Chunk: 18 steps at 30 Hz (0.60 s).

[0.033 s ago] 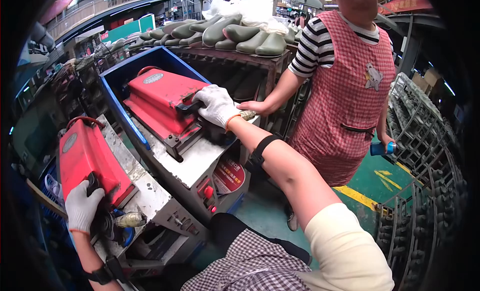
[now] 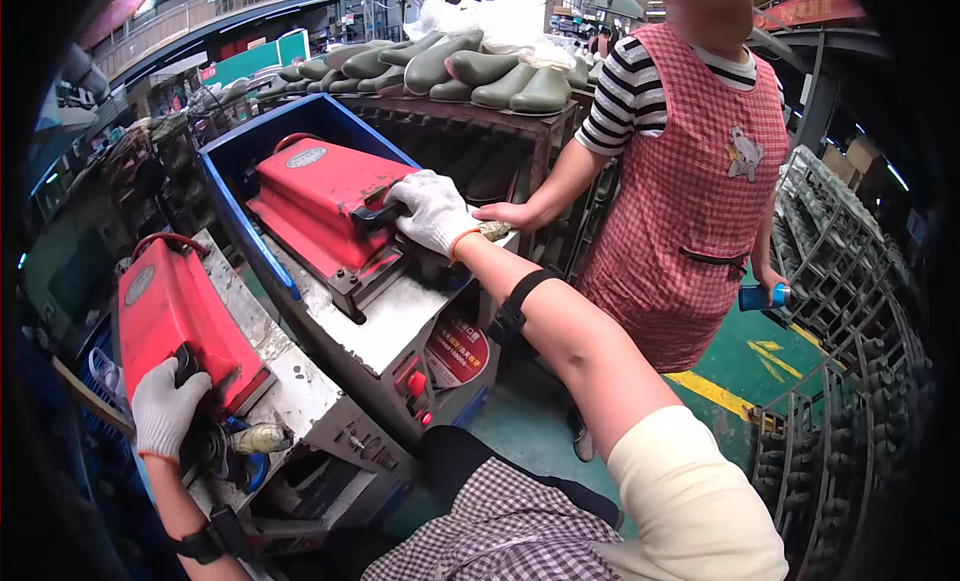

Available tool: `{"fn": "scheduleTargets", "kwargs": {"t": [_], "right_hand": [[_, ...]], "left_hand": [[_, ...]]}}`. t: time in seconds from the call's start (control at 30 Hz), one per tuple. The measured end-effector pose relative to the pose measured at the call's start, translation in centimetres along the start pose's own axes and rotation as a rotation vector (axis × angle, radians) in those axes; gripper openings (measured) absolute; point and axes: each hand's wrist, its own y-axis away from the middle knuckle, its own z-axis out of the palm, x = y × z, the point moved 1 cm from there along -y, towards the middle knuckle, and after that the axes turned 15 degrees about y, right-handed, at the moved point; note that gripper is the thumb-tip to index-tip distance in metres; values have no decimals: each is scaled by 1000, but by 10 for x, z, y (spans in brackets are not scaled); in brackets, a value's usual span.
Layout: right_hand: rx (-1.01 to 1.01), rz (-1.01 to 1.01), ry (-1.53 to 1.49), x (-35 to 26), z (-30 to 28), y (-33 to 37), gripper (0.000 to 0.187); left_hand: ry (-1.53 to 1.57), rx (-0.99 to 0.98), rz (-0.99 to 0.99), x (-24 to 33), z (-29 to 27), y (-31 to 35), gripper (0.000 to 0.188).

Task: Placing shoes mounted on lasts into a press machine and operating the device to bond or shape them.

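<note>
Two red-covered machines stand side by side in front of me. My left hand [image 2: 172,409], in a white knit glove, is closed on a dark piece [image 2: 188,365] at the front end of the left red machine [image 2: 175,311]. My right hand [image 2: 432,211], gloved the same way, grips a black piece [image 2: 376,217] at the front of the right red machine [image 2: 325,196]. Both pieces are partly hidden by the fingers, and their kind is unclear. A cloth-wrapped handle [image 2: 262,438] sticks out beside my left hand. Just beyond my right hand shows a similar wrapped handle [image 2: 493,231].
A co-worker in a red checked apron [image 2: 690,181] stands at the right, one hand [image 2: 518,215] near my right hand, a blue can [image 2: 764,297] in the other. Olive-green boot-shaped forms [image 2: 480,66] lie piled at the back. Metal racks [image 2: 840,251] line the right side.
</note>
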Motion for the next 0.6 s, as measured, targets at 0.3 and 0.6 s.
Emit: {"fn": "scheduleTargets", "kwargs": {"t": [0.3,0.6], "right_hand": [[-58,15,65,-1,-2,-2,21],[-50,10,106,-2,2,-3,17]], "left_hand": [[-184,175,-44,3,13,5,42],[-228,126,-95,3,12,4,49]]}}
